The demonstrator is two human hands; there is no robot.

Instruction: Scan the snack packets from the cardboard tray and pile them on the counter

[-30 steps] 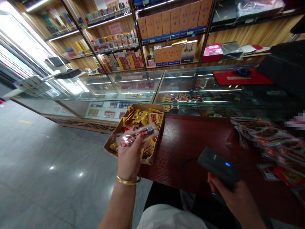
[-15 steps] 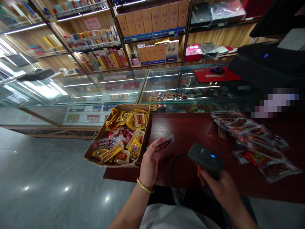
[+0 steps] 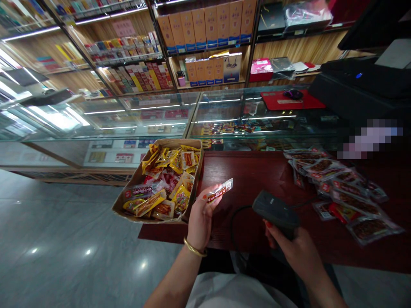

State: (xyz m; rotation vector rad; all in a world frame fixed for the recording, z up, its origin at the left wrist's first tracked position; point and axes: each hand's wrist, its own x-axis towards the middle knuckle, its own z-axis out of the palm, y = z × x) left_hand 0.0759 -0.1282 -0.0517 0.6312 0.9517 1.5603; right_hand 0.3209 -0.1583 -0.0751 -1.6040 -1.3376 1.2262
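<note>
My left hand (image 3: 201,220), with a gold bangle at the wrist, is closed on a narrow snack packet (image 3: 220,191) in clear and red wrapping. Wrapped around the handle of a dark barcode scanner (image 3: 275,210) is my right hand (image 3: 297,248). The scanner's head faces left, toward the packet, with a gap between them. Left of my left hand stands an open cardboard box (image 3: 126,217) filled with yellow, red and clear snack packets. A spread pile of flat snack packets (image 3: 348,186) lies to the right of the scanner.
The dark red tabletop (image 3: 244,171) carries the box and the pile. Behind it runs a glass display counter (image 3: 167,107) with a red mouse pad (image 3: 308,102) and a mouse on top. Shelves of boxed goods line the wall. A scanner cable (image 3: 233,222) curves over the table.
The packet in my left hand looks brighter, and the blue light on top of the scanner is gone. Both hands keep nearly the same place and grip.
</note>
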